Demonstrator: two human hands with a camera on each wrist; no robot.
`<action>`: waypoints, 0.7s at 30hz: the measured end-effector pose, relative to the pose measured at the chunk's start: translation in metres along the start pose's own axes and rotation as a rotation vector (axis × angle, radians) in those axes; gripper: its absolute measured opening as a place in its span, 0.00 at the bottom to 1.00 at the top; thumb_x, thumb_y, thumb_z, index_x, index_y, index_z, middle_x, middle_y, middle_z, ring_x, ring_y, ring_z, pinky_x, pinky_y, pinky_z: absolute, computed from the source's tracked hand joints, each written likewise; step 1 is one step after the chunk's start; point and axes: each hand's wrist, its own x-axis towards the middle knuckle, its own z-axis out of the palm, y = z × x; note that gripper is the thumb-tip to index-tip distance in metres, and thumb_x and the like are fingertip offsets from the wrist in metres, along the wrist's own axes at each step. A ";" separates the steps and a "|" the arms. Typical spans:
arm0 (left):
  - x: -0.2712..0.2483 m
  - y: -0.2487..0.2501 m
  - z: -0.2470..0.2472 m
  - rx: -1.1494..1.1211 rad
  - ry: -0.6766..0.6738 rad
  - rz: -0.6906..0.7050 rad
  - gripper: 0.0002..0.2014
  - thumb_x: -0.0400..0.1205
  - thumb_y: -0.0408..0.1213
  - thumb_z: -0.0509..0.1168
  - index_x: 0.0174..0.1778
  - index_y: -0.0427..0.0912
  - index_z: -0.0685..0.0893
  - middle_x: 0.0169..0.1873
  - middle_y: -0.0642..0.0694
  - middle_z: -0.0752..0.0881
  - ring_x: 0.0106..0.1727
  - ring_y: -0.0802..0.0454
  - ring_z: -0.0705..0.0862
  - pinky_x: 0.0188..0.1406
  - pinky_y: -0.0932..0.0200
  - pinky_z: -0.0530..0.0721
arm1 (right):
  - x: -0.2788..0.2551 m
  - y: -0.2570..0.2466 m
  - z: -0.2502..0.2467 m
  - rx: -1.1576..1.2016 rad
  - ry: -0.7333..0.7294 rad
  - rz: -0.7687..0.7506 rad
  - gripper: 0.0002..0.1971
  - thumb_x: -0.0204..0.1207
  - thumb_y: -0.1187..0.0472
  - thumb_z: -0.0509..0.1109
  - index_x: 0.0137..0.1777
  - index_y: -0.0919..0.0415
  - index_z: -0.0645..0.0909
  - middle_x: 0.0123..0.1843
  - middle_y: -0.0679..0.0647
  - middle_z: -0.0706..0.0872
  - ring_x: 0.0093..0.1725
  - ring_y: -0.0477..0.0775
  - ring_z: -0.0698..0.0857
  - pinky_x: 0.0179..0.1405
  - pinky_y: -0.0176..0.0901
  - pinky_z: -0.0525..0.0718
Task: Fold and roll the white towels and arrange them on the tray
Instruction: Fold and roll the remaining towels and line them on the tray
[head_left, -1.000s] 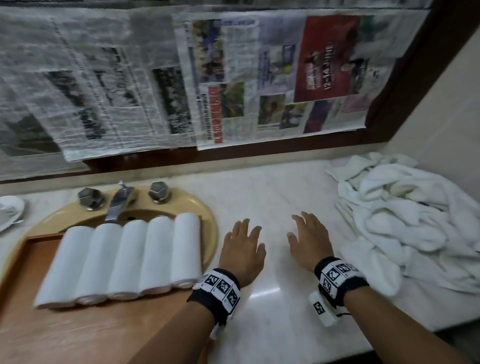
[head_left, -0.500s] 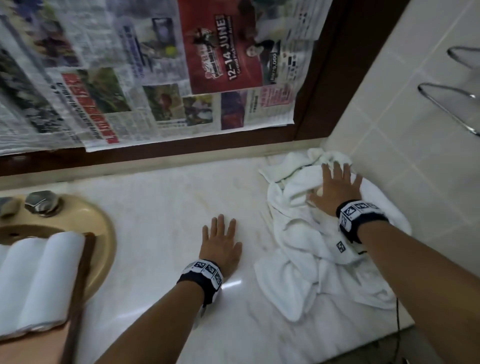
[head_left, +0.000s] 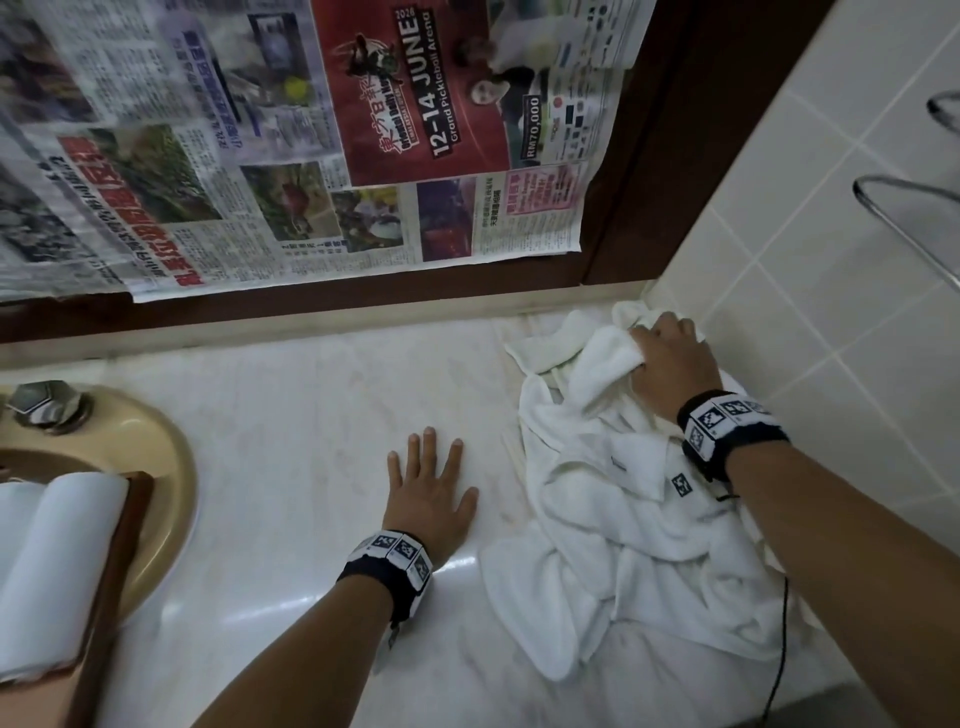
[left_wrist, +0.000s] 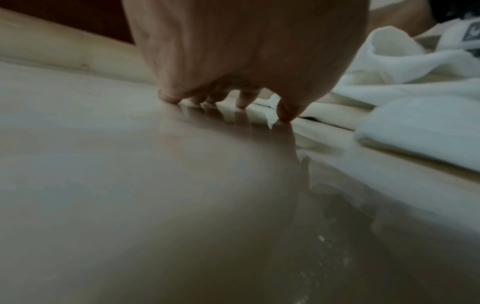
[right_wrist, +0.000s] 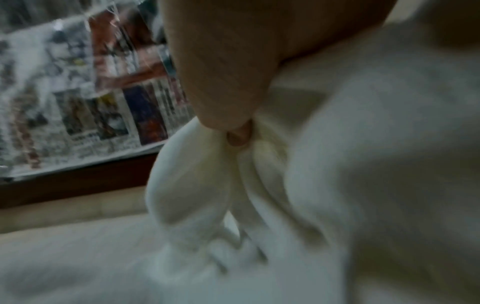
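My right hand (head_left: 667, 364) is at the far corner of the marble counter (head_left: 291, 415), fingers curled into the top of the loose towel pile (head_left: 613, 519) and bunching a fold of one white towel; the right wrist view, though blurred, shows cloth gathered and pinched under the thumb. I judge this grip is meant to single out one towel from the heap, which is why I take it at the top rather than from the tangled middle. My left hand (head_left: 431, 493) lies flat on the bare counter just beside the pile, fingers straight and spread, holding nothing; the left wrist view shows the fingertips (left_wrist: 284, 115) touching the glossy stone. It looks parked there to steady me and to mark the open stretch where the next towel can be laid out for folding. At the left edge, rolled towels (head_left: 52, 561) already rest on the wooden tray (head_left: 111, 582) that sits over the basin (head_left: 166, 467), so part of the task seems done. Newspaper (head_left: 311, 156) covers the wall behind; its red advert reads "12-14 JUNE", "Grand Pickleball Arena" and "RM70,000".
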 end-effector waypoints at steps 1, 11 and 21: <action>0.000 0.000 0.000 0.003 0.002 -0.002 0.37 0.86 0.63 0.40 0.89 0.52 0.41 0.88 0.39 0.35 0.88 0.37 0.34 0.85 0.34 0.35 | 0.002 -0.002 -0.011 0.019 0.032 -0.003 0.23 0.74 0.64 0.66 0.70 0.63 0.74 0.67 0.65 0.74 0.66 0.67 0.72 0.58 0.64 0.77; -0.001 0.000 -0.004 -0.019 -0.021 0.007 0.37 0.86 0.63 0.43 0.89 0.53 0.41 0.88 0.39 0.34 0.88 0.38 0.33 0.85 0.35 0.33 | -0.015 -0.068 -0.125 0.209 0.420 -0.197 0.12 0.78 0.68 0.60 0.61 0.63 0.70 0.47 0.64 0.83 0.40 0.70 0.82 0.34 0.54 0.71; -0.061 -0.049 -0.131 -1.318 0.272 -0.033 0.56 0.69 0.53 0.79 0.87 0.62 0.50 0.83 0.60 0.66 0.81 0.58 0.68 0.78 0.48 0.69 | -0.083 -0.203 -0.134 0.477 0.352 -0.482 0.11 0.78 0.67 0.60 0.59 0.60 0.70 0.48 0.57 0.81 0.37 0.63 0.79 0.31 0.51 0.71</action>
